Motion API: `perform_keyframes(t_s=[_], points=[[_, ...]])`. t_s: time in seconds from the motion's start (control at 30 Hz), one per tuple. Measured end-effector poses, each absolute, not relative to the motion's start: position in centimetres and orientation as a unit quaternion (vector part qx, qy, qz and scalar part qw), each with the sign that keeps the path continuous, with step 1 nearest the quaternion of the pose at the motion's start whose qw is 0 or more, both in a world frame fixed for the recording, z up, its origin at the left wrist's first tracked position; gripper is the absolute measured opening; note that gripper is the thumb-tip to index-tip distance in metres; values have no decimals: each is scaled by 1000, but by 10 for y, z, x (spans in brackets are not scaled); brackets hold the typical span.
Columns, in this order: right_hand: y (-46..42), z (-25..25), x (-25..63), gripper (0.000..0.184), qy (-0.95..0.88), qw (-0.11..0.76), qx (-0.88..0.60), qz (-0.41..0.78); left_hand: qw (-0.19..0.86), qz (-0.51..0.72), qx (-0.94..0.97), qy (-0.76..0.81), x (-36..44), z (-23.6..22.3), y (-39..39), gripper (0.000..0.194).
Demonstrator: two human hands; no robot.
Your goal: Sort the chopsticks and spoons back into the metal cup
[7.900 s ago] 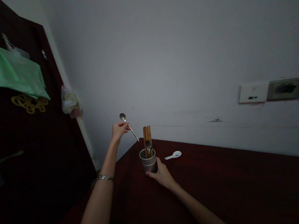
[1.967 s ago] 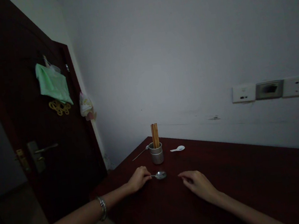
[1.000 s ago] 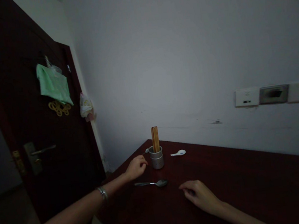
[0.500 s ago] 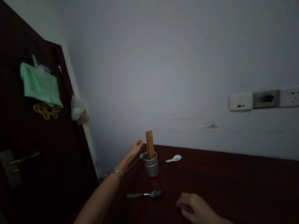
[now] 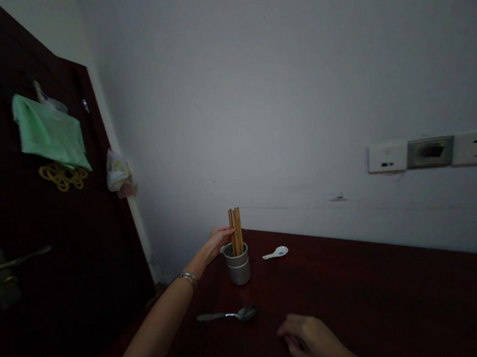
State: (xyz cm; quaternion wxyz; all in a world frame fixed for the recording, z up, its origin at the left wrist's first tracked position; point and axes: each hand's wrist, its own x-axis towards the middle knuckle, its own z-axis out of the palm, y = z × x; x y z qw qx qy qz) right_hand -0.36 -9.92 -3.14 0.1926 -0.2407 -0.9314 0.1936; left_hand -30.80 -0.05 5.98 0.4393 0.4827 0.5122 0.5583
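At the far left corner of the table, my left hand [image 5: 220,237] has its fingers closed on wooden chopsticks [image 5: 237,231]. Several of these stand upright in a grey metal holder [image 5: 239,273], slightly spread apart at the top. A long-handled spoon lies behind the holder, mostly hidden by my left hand and wrist. In front of the holder a metal spoon [image 5: 246,314] rests flat, its bowl to the right. My right hand [image 5: 313,341] rests on the table nearer to me, fingers curled and apparently holding nothing.
A white ceramic spoon [image 5: 280,251] lies right of the holder on the dark red table [image 5: 367,290]. The wall [image 5: 277,109] with sockets [image 5: 387,157] rises behind. At left is a dark door [image 5: 50,215] with a green cloth [image 5: 50,130] on it.
The long-handled spoon and then the metal spoon have come out of the holder onto the table. My left hand let go of the metal spoon and moved up to the chopsticks; my right left the holder.
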Motion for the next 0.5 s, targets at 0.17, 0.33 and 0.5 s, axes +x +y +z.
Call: perform_keyframes(t_s=[0.17, 0.33, 0.5], points=[[-100, -30, -3, 32, -932, 193, -241, 189, 430, 572, 462, 525, -305, 73, -7, 19], [-102, -30, -3, 32, -934, 187, -245, 181, 391, 607, 459, 517, -307, 103, -12, 13], [-105, -24, -2, 34, -931, 184, -252, 187, 337, 670, 444, 490, -310, 149, -19, 16]])
